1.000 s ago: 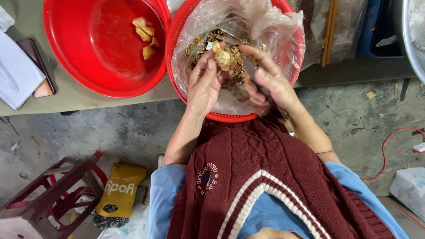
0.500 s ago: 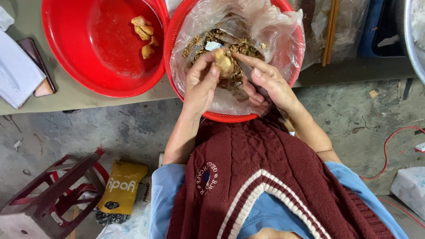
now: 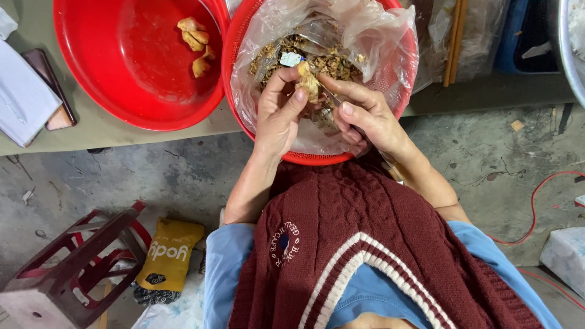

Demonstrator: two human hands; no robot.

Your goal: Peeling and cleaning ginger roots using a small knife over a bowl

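My left hand [image 3: 277, 116] pinches a small pale knobbly piece of root, like ginger [image 3: 308, 80], between thumb and fingers. My right hand [image 3: 365, 116] meets it from the right and grips a thin metal blade [image 3: 331, 95] laid against the piece. Both hands hover over a red mesh basket [image 3: 399, 91] lined with a clear plastic bag [image 3: 378, 30] that holds brown peelings and scraps [image 3: 329, 61]. To the left, a red basin [image 3: 122, 73] contains a few peeled yellowish pieces [image 3: 195, 42].
Both bowls sit on a grey tabletop [image 3: 109, 131] with a dark phone [image 3: 52, 91] and white paper [image 3: 18, 97] at its left. On the concrete floor are a dark red stool [image 3: 67, 268], a yellow pouch [image 3: 167, 253], a red cable [image 3: 542, 201] and a white block [image 3: 563, 253].
My left hand has lifted and turned the root piece towards my right hand, and my right fingers have closed in on it. The bowls have not moved.
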